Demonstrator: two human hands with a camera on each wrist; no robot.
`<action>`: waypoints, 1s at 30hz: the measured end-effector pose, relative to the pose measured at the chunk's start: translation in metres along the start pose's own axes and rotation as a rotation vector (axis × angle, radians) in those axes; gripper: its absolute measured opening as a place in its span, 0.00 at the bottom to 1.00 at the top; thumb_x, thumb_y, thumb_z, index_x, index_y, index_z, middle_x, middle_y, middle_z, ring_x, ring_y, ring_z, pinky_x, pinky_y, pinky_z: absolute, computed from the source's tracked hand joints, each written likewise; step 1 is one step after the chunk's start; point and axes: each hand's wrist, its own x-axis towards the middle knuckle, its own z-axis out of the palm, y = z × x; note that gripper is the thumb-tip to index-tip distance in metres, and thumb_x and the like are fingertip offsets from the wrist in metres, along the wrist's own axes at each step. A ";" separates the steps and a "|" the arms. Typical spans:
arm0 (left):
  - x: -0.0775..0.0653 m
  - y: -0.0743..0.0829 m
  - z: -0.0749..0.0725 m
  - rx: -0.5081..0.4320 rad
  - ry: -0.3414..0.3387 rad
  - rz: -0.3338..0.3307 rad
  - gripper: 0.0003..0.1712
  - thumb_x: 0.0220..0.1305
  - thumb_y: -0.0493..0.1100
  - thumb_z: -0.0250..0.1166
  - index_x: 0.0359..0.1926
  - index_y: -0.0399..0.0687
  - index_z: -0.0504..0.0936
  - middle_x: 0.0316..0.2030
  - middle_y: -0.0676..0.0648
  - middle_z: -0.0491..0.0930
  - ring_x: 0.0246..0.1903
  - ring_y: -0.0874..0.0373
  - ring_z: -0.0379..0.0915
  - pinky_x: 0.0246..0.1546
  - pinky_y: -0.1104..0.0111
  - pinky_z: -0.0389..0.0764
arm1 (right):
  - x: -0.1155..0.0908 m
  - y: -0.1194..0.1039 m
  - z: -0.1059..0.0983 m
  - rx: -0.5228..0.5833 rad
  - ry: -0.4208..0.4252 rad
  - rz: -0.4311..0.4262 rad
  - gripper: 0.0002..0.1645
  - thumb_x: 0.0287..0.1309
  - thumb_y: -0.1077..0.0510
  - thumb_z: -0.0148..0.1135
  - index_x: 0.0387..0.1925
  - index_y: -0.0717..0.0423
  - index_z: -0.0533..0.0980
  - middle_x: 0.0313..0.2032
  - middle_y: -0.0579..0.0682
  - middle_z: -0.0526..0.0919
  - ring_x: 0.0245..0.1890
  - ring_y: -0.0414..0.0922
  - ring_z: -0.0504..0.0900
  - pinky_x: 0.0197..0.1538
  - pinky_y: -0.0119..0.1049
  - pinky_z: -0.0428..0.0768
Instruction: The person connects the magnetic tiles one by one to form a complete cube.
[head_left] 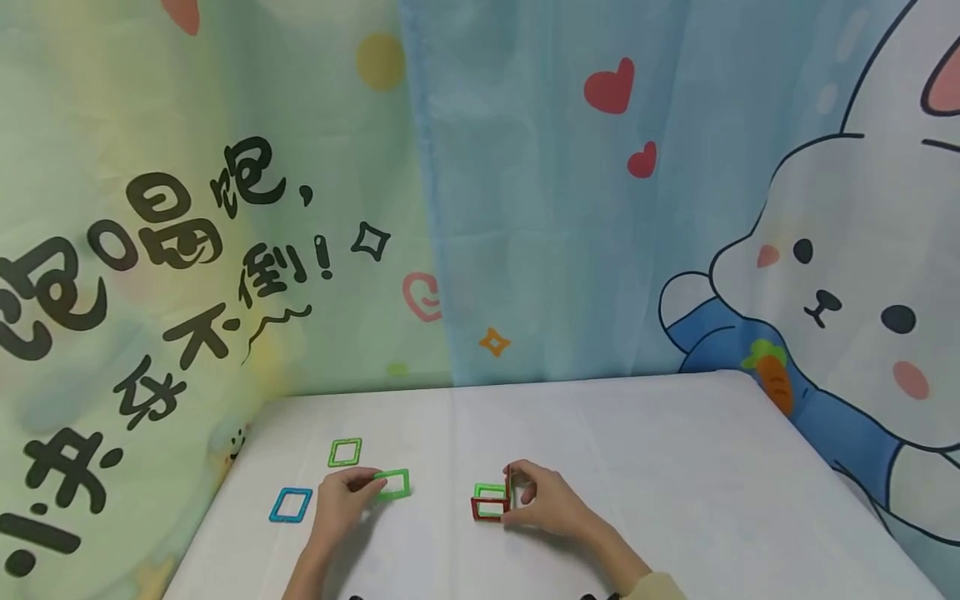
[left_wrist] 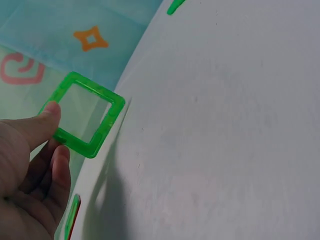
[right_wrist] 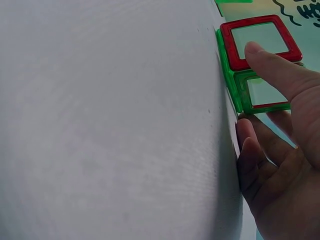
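In the head view, my left hand pinches a green square magnetic tile between thumb and fingers, raised above the table. The left wrist view shows the same open-centred green tile tilted, thumb on its near edge. To the right, my right hand holds a small structure of red and green magnetic tiles standing on the table. A red tile forms its front. In the right wrist view the thumb lies across the red tile, while the other fingers curl beside a green tile.
On the white table, a loose green tile and a blue tile lie flat at the left. Behind stands a printed curtain with a rabbit and lettering.
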 end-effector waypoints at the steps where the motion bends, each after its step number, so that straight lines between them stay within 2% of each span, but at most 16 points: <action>1: 0.001 0.001 0.003 -0.012 -0.003 -0.002 0.07 0.55 0.37 0.73 0.36 0.39 0.88 0.31 0.47 0.85 0.29 0.59 0.79 0.28 0.72 0.77 | 0.000 0.000 0.000 -0.003 0.000 0.002 0.40 0.41 0.51 0.80 0.56 0.60 0.73 0.45 0.50 0.81 0.31 0.44 0.73 0.33 0.34 0.71; 6: 0.002 0.010 0.018 -0.072 -0.072 0.020 0.07 0.58 0.38 0.71 0.38 0.41 0.88 0.34 0.48 0.85 0.31 0.59 0.78 0.29 0.71 0.76 | 0.001 0.001 -0.002 -0.009 -0.009 0.011 0.41 0.41 0.52 0.81 0.56 0.60 0.73 0.46 0.50 0.80 0.32 0.44 0.73 0.33 0.34 0.71; 16: 0.005 0.028 0.052 -0.186 -0.154 0.113 0.08 0.57 0.38 0.72 0.36 0.37 0.87 0.32 0.47 0.85 0.29 0.59 0.77 0.29 0.72 0.77 | 0.007 -0.001 -0.011 -0.016 -0.036 0.007 0.43 0.41 0.56 0.80 0.60 0.60 0.71 0.50 0.54 0.81 0.33 0.44 0.73 0.34 0.35 0.71; 26: 0.000 0.039 0.068 -0.229 -0.197 0.102 0.08 0.57 0.39 0.72 0.36 0.38 0.87 0.31 0.47 0.85 0.30 0.58 0.78 0.30 0.71 0.76 | 0.005 0.000 -0.007 0.002 -0.062 0.014 0.43 0.42 0.55 0.80 0.61 0.59 0.71 0.50 0.53 0.80 0.32 0.43 0.73 0.33 0.34 0.71; 30: -0.003 0.040 0.074 -0.239 -0.214 0.118 0.07 0.57 0.38 0.72 0.36 0.38 0.87 0.31 0.47 0.85 0.29 0.58 0.78 0.30 0.71 0.77 | 0.003 0.001 -0.002 0.004 -0.068 0.018 0.43 0.42 0.55 0.80 0.61 0.59 0.71 0.50 0.54 0.80 0.32 0.42 0.73 0.33 0.34 0.71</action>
